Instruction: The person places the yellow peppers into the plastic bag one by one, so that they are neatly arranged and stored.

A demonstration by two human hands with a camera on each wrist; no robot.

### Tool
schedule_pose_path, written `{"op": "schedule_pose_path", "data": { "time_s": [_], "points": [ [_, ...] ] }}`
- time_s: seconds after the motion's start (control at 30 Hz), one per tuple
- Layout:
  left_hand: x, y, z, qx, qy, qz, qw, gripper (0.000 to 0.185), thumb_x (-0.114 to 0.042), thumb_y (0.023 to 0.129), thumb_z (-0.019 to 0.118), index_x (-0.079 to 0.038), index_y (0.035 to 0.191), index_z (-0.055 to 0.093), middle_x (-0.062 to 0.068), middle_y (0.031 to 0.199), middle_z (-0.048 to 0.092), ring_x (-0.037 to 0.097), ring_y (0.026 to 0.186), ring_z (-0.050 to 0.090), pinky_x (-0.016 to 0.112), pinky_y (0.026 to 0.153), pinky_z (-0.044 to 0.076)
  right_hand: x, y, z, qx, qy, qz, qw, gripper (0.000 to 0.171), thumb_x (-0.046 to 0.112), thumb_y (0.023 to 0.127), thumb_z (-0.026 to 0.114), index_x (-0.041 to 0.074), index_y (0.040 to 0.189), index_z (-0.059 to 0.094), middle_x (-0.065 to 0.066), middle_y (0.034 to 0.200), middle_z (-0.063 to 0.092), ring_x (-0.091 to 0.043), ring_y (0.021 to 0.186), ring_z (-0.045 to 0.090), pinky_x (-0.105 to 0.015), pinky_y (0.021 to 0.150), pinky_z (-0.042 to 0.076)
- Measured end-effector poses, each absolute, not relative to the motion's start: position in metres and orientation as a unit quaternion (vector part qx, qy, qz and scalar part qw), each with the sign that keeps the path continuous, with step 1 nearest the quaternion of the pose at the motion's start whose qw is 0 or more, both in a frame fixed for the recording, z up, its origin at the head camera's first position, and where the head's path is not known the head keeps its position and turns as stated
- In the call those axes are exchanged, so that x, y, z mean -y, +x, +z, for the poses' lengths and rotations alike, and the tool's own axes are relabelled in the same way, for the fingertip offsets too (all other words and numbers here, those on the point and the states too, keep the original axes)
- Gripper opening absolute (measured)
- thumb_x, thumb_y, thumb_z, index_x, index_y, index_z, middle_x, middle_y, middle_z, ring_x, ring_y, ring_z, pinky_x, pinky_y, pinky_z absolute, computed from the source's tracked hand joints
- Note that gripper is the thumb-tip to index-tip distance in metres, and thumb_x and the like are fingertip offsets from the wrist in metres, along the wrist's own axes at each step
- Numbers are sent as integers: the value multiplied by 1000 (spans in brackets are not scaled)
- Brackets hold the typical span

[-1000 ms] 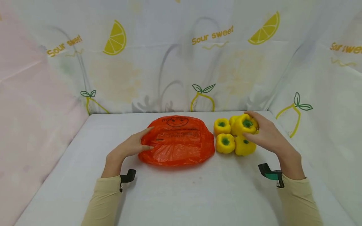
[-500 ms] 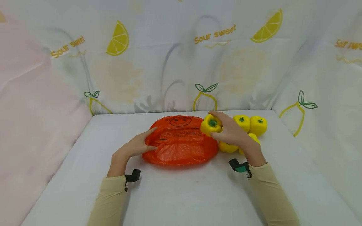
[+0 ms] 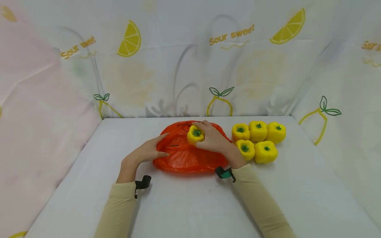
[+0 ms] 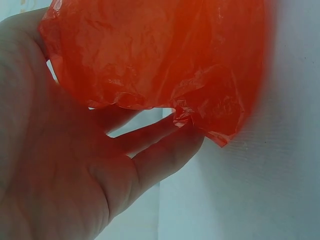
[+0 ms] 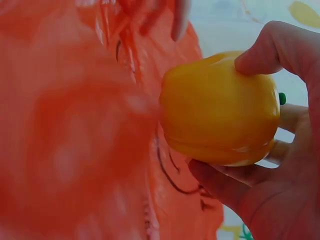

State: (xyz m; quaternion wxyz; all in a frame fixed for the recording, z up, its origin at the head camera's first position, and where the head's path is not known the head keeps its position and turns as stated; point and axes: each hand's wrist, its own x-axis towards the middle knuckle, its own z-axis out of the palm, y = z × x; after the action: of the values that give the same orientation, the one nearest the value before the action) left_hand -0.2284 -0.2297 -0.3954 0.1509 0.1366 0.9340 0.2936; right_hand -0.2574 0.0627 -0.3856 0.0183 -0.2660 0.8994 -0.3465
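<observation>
Item 1: orange plastic bag (image 3: pixel 190 153), lying flat on the white table (image 3: pixel 190 205), centre. I see black print on it, a smiley face partly covered by the hand; the lines of text below it are too small for me to read.

Item 2: yellow bell pepper (image 3: pixel 195 135), green stem up, gripped in my right hand (image 3: pixel 214 140), fingers and thumb curled round it, above the bag's far half.

Item 3: left hand (image 3: pixel 146 152), at the bag's left edge. The wrist view shows its fingers nearly straight under the crinkled edge of the bag, thumb at the upper edge.

Item 4: five yellow peppers (image 3: pixel 258 140), clustered on the table just right of the bag, three behind, two in front, touching one another.

Item 5: backdrop cloth (image 3: pixel 190 66), lemon slices and outlined lemons, with "Sour sweet" (image 3: pixel 231 34) printed in yellow, repeated at left and far right.
</observation>
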Motion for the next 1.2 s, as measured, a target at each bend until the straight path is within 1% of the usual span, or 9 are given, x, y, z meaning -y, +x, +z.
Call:
{"op": "schedule_pose_path", "data": {
  "time_s": [0.23, 0.33, 0.4, 0.53, 0.67, 0.77, 0.87, 1.0, 1.2],
  "points": [
    [221, -232, -394, -930, 145, 298, 156, 82, -35, 90, 69, -25, 159, 25, 11, 161, 33, 36, 147, 33, 60, 119, 29, -41, -262, -398, -884, -253, -392, 26, 75, 23, 77, 69, 18, 145, 38, 3, 131, 49, -16, 107, 51, -35, 91, 52],
    [218, -232, -393, -927, 144, 306, 164, 81, -35, 90, 69, -27, 158, 25, 9, 162, 32, 35, 148, 32, 60, 119, 29, -34, -264, -404, -878, -258, -402, 26, 71, 20, 77, 69, 15, 141, 41, 0, 129, 51, -18, 106, 53, -36, 91, 53],
    [217, -231, -393, -925, 148, 309, 165, 81, -34, 90, 69, -28, 158, 26, 8, 162, 33, 35, 147, 33, 60, 119, 29, -30, -265, -410, -880, -268, -392, 19, 69, 19, 78, 68, 14, 141, 43, -1, 132, 50, -18, 107, 53, -36, 93, 53],
    [216, -232, -395, -927, 157, 302, 160, 80, -34, 90, 69, -28, 158, 26, 8, 161, 34, 35, 146, 35, 60, 118, 30, -25, -268, -421, -883, -279, -378, 5, 64, 17, 81, 66, 17, 142, 47, -1, 139, 48, -18, 112, 52, -38, 98, 52],
    [216, -231, -394, -929, 155, 297, 158, 80, -34, 90, 69, -28, 158, 26, 9, 161, 35, 34, 146, 35, 60, 118, 30, -24, -268, -426, -872, -286, -398, 12, 63, 13, 84, 65, 18, 143, 45, -1, 144, 47, -21, 118, 51, -42, 103, 50],
    [215, -230, -392, -928, 154, 300, 158, 81, -33, 90, 69, -27, 158, 26, 9, 161, 34, 34, 147, 35, 60, 119, 29, -24, -268, -425, -865, -293, -407, 27, 62, 13, 88, 66, 19, 146, 43, -1, 149, 44, -23, 126, 48, -44, 109, 47],
    [216, -230, -392, -928, 157, 299, 155, 81, -32, 90, 69, -25, 158, 27, 10, 161, 34, 35, 147, 35, 60, 119, 29, -25, -268, -423, -867, -301, -396, 32, 63, 15, 90, 65, 18, 148, 42, -2, 158, 35, -24, 136, 43, -47, 114, 42],
    [220, -228, -394, -931, 155, 293, 152, 81, -33, 90, 69, -23, 158, 27, 11, 161, 35, 36, 146, 35, 60, 119, 29, -28, -266, -415, -870, -311, -381, 30, 65, 15, 90, 63, 17, 150, 41, -1, 163, 25, -25, 145, 35, -48, 116, 39],
    [227, -225, -394, -934, 146, 290, 148, 81, -34, 90, 69, -22, 158, 27, 12, 160, 36, 35, 145, 37, 58, 119, 31, -40, -257, -394, -871, -316, -374, 42, 64, 16, 91, 62, 18, 151, 41, 0, 162, 30, -24, 147, 34, -51, 115, 40]
  ]
}}
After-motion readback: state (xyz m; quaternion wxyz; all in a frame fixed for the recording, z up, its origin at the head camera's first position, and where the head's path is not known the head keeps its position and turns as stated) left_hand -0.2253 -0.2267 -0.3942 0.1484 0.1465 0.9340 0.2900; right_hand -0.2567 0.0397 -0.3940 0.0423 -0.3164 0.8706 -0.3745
